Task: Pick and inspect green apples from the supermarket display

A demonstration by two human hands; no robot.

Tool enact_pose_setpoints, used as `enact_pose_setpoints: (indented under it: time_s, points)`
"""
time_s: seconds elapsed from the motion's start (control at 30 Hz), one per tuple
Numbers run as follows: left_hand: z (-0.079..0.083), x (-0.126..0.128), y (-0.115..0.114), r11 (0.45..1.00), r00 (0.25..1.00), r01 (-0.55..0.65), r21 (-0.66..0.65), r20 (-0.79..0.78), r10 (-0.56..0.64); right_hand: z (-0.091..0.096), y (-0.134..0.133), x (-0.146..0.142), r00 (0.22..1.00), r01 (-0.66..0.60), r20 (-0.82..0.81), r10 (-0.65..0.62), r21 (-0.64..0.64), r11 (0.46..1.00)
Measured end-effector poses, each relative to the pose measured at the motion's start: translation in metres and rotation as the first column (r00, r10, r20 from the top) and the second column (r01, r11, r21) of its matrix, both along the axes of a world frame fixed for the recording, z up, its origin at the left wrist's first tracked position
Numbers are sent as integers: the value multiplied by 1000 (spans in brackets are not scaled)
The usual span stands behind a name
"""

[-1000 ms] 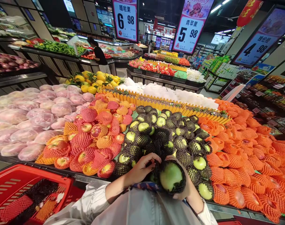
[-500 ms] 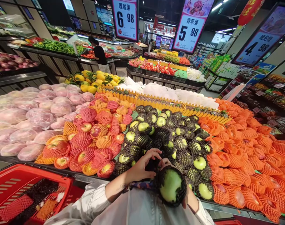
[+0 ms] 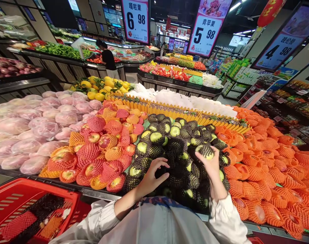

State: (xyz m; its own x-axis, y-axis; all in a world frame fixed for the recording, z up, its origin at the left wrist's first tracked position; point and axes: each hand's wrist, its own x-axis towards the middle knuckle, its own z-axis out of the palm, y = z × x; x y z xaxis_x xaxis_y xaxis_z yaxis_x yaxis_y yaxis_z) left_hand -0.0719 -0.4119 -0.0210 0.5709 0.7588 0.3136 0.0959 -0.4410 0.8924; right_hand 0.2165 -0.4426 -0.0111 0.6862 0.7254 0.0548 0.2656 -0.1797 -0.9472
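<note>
My right hand (image 3: 212,166) is raised over the pile of green apples in black foam nets (image 3: 174,145) and grips one netted green apple (image 3: 206,150) in its fingertips. My left hand (image 3: 152,177) hovers low over the near part of the same pile. Its fingers are curled and apart, with nothing held. Red apples in red and orange nets (image 3: 101,152) lie just left of it. Both sleeves are white.
A red shopping basket (image 3: 7,200) holding loose nets sits at the bottom left. Orange-netted fruit (image 3: 266,169) fills the right side, pink wrapped fruit (image 3: 29,128) the left. A yellow divider fence (image 3: 174,113) runs behind the apples. A person (image 3: 107,59) stands at a far counter. Price signs hang overhead.
My right hand has carried the netted green apple from close to my chest forward and up over the pile. My left hand has let go of the net and dropped slightly.
</note>
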Motion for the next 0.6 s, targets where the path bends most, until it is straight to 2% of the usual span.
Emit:
enact_pose_setpoints:
  time_s: [0.03,0.07,0.17,0.3,0.4,0.53,0.6]
  points:
    - [0,0,0,1000,1000,-19,17,-11,19,4,13,17,981,57,189,-39,-87,995]
    - [-1,0,0,999,999,-39,31,-18,40,7,25,34,921,136,389,-31,-244,960]
    - [-2,0,1,997,997,-63,42,-32,64,6,56,68,875,201,482,49,-451,870]
    - [-3,-2,2,996,996,-72,51,-51,75,-9,88,83,872,201,463,159,-634,747]
    - [-6,-2,4,995,993,-97,31,-58,99,-19,108,89,881,159,414,229,-714,681]
    - [-9,-1,7,992,990,-123,-4,-75,123,-20,120,113,907,19,285,310,-763,646]
    - [-10,-1,9,992,989,-124,-18,-86,122,-15,117,134,919,-2,264,293,-740,673]
